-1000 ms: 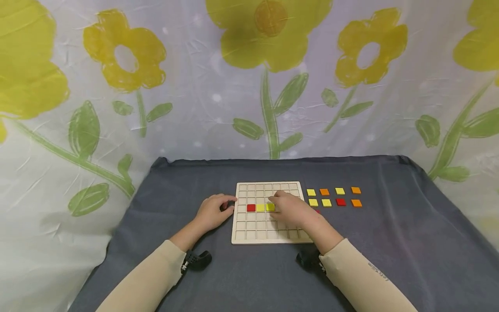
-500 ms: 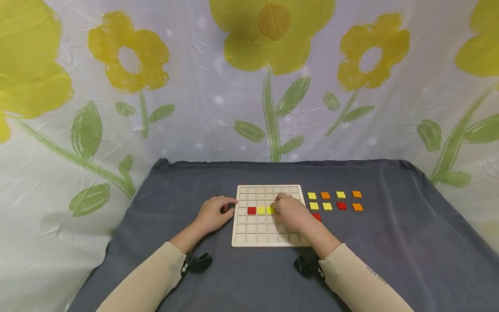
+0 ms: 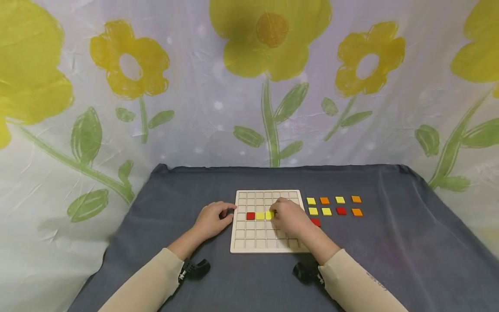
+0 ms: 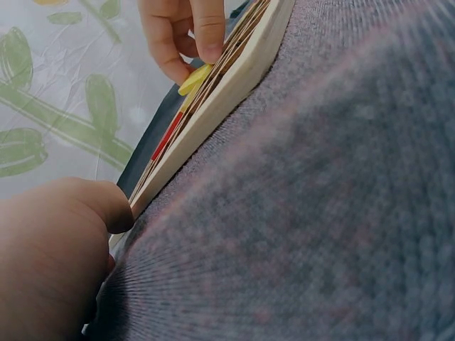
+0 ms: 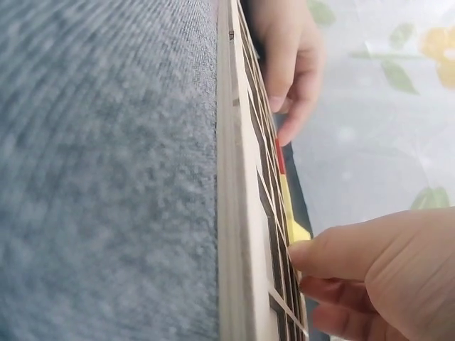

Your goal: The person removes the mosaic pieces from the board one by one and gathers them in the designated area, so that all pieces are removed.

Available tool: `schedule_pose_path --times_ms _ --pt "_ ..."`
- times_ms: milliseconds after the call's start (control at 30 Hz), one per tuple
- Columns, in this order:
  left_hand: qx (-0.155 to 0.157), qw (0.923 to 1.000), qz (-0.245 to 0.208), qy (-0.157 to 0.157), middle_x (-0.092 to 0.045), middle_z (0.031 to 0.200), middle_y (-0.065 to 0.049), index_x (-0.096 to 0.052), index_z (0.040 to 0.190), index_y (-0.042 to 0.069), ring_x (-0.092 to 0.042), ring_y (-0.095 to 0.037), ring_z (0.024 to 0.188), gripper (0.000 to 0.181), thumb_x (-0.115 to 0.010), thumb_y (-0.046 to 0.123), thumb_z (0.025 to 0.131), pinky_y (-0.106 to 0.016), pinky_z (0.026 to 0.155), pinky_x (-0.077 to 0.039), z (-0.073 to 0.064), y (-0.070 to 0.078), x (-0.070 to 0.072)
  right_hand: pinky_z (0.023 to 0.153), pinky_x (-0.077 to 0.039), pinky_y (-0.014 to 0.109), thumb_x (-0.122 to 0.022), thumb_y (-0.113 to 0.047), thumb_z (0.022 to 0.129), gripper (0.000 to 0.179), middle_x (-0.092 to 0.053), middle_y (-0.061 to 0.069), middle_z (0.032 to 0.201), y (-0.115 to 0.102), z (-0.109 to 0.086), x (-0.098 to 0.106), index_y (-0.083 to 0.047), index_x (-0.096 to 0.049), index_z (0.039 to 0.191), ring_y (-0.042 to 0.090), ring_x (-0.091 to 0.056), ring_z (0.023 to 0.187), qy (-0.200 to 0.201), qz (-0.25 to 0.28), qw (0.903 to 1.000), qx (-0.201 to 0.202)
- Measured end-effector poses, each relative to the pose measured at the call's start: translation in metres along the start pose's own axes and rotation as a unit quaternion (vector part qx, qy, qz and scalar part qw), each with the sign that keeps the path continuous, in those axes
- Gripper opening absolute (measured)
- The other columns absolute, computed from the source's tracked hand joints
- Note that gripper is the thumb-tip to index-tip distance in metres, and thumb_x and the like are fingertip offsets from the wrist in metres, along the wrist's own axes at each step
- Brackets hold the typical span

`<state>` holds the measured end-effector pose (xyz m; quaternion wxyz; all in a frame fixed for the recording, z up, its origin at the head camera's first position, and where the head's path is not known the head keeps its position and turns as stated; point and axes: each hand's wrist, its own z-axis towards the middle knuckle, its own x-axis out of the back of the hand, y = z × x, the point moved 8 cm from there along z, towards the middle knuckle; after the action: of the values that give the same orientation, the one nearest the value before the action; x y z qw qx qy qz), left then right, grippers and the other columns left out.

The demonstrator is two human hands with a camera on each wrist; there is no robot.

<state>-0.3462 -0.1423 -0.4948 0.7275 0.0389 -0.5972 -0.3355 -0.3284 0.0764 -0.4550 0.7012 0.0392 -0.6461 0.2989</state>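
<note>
A pale wooden grid board (image 3: 241,247) lies on the dark cloth. In one of its rows sit a red tile (image 3: 251,216), a yellow tile (image 3: 260,216) and, to their right, a second yellow tile (image 3: 268,215). My right hand (image 3: 293,220) pinches this last tile at its right side; the left wrist view shows the tile (image 4: 192,82) tilted, one edge raised. Fingers hide part of it. At the board's left edge, my left hand (image 3: 212,220) rests with relaxed fingers, index fingertip and thumb touching or very near the rim.
Right of the board lie loose tiles in rows: several yellow ones (image 3: 326,211), several orange ones (image 3: 357,212), a red tile (image 3: 341,211), and another red tile (image 3: 315,222) partly behind my right hand. A flowered curtain (image 3: 187,143) hangs behind the table.
The right hand's fingers, spread over the last yellow tile a second ago, have drawn together at its right side. The left hand stays at the board. The head view has tilted up slightly.
</note>
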Motion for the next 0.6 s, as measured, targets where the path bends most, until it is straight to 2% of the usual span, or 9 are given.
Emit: schedule_pose_path --times_ms 167,433,600 --pt "0.0 1.0 -0.004 0.008 -0.045 0.069 0.006 -0.076 0.122 0.018 -0.04 -0.015 0.064 0.027 -0.074 0.02 0.095 -0.035 0.066 -0.032 -0.0003 0.0004 0.0009 0.08 -0.053 0.038 -0.077 -0.004 0.085 0.017 -0.067 0.002 0.094 -0.0009 0.0009 0.0031 -0.007 -0.078 0.102 0.017 -0.062 0.085 0.004 -0.001 1.0 -0.002" --pt "-0.007 0.9999 0.003 0.014 -0.043 0.068 0.009 -0.077 0.121 0.019 -0.038 -0.011 0.063 0.026 -0.074 0.02 0.095 -0.034 0.066 -0.032 -0.0042 -0.0026 -0.0039 0.074 -0.053 0.036 -0.078 -0.004 0.085 0.018 -0.067 0.0 0.092 -0.0029 -0.0015 -0.0008 -0.008 -0.079 0.102 0.015 -0.061 0.082 0.013 -0.014 0.9995 0.024" --pt "-0.017 0.9996 0.003 0.023 -0.042 0.068 0.01 -0.077 0.12 0.019 -0.037 -0.011 0.062 0.026 -0.074 0.02 0.095 -0.034 0.066 -0.032 -0.0041 -0.0001 -0.0014 0.071 -0.051 0.033 -0.08 -0.007 0.083 0.019 -0.066 -0.001 0.091 -0.0012 -0.0019 -0.0009 -0.009 -0.081 0.102 0.013 -0.059 0.08 0.025 -0.017 0.999 0.034"
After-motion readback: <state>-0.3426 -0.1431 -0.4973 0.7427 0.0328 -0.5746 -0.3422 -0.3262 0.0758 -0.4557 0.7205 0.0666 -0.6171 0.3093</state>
